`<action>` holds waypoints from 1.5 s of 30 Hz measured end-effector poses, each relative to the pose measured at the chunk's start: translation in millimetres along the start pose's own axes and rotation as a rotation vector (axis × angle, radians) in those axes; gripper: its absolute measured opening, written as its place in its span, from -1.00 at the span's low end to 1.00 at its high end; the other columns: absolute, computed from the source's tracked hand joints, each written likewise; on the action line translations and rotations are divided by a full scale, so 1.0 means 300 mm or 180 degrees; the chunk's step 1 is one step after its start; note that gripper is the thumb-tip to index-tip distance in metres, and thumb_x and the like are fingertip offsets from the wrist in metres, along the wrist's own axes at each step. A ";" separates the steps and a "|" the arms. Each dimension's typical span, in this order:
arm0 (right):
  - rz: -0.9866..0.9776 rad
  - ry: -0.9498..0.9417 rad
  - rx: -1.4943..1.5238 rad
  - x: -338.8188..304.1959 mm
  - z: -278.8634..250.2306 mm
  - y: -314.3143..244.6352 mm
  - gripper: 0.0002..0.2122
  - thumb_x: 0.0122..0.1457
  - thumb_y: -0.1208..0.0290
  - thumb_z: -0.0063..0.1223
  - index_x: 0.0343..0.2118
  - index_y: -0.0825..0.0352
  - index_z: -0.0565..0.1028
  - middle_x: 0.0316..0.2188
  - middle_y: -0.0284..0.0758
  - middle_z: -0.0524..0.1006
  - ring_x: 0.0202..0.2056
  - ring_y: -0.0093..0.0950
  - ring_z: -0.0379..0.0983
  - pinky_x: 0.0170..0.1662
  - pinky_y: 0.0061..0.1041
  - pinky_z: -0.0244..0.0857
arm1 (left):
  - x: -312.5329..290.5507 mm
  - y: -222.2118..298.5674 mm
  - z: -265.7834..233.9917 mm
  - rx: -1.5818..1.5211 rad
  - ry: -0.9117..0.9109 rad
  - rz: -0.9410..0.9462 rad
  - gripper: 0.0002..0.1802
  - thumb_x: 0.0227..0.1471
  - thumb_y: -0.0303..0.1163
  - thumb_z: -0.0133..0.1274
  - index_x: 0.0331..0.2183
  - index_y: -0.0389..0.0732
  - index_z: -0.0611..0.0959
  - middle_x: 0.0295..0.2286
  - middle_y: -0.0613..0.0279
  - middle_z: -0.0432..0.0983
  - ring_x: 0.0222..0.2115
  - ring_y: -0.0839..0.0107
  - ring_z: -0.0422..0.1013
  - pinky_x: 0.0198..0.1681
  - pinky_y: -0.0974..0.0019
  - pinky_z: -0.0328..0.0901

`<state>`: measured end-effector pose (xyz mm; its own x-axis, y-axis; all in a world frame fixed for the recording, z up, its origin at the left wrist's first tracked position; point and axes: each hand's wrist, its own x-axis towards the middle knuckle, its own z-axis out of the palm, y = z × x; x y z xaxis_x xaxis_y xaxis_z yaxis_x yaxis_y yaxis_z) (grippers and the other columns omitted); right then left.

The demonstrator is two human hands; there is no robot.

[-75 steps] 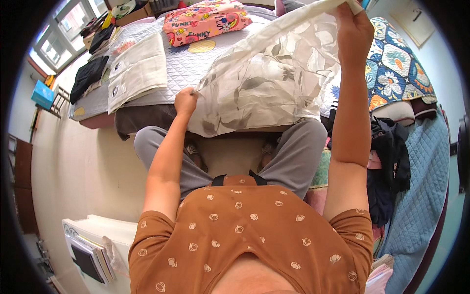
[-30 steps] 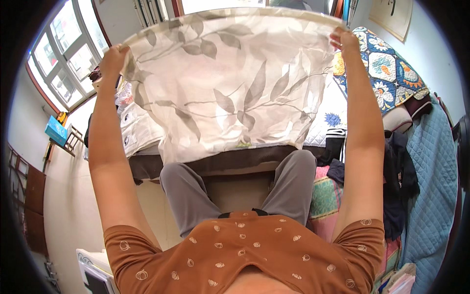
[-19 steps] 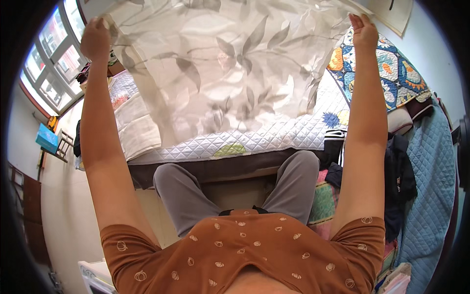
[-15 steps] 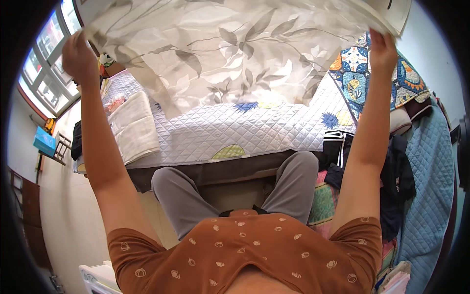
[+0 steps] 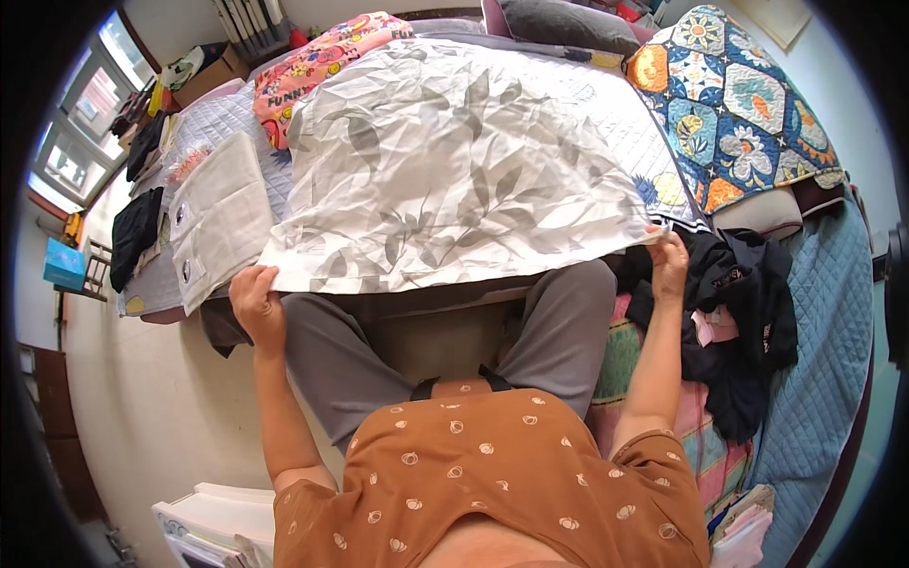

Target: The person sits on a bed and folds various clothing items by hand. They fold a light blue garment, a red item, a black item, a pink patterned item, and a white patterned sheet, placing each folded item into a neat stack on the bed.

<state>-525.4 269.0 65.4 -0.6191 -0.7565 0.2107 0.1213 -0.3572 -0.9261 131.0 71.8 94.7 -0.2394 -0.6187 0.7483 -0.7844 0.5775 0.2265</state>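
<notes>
Left hand (image 5: 259,305), right hand (image 5: 668,265) each grip one near corner of one leaf-print cloth (image 5: 454,180), spread over one bed (image 5: 220,123). Cloth partly hides one pink bundle (image 5: 317,68); dark clothes (image 5: 748,308) overlap, count unclear.

White cloth (image 5: 445,180), grey leaf print; plain grey trousers (image 5: 565,320).

Both arms (image 5: 286,407) wide apart, fingers (image 5: 264,281) pinched
</notes>
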 end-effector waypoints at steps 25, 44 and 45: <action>-0.1190 -0.2132 -0.2505 -0.054 1.179 0.570 -0.40 0.17 0.15 0.12 0.22 0.32 0.29 0.25 -0.14 0.28 0.32 -0.13 0.07 0.35 -0.24 -0.07 | 0.152 0.248 0.867 -0.0098 -0.2025 -0.0444 -0.40 0.22 -0.06 -0.12 0.24 -0.02 0.32 0.26 0.15 0.16 0.27 0.20 0.08 0.29 -0.10 -0.06; -0.0854 -0.1349 -0.4649 0.380 0.905 0.583 -0.25 0.19 -0.16 -0.02 0.29 0.30 0.20 0.39 -0.05 -0.04 0.41 -0.19 -0.21 0.38 0.01 -0.34 | 0.099 -0.013 0.803 0.1450 -0.1894 -0.0974 -0.28 0.23 0.15 -0.28 0.31 0.03 0.23 0.34 0.27 0.00 0.36 0.27 -0.14 0.35 -0.15 -0.31; -0.1499 -0.1511 -0.4841 0.335 1.003 0.661 -0.25 0.20 -0.21 -0.08 0.32 0.21 0.17 0.40 -0.16 -0.05 0.42 -0.22 -0.23 0.38 0.00 -0.32 | 0.113 -0.010 0.808 0.1448 -0.1850 -0.0875 -0.29 0.23 0.14 -0.27 0.30 0.03 0.23 0.33 0.27 0.01 0.36 0.26 -0.14 0.35 -0.15 -0.30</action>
<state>-330.1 -42.8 -2.9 -0.0691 -0.9348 0.3484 -0.9903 0.0222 -0.1369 -13.5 -80.1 -31.9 -0.1653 -0.9596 0.2279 -0.9860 0.1663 -0.0152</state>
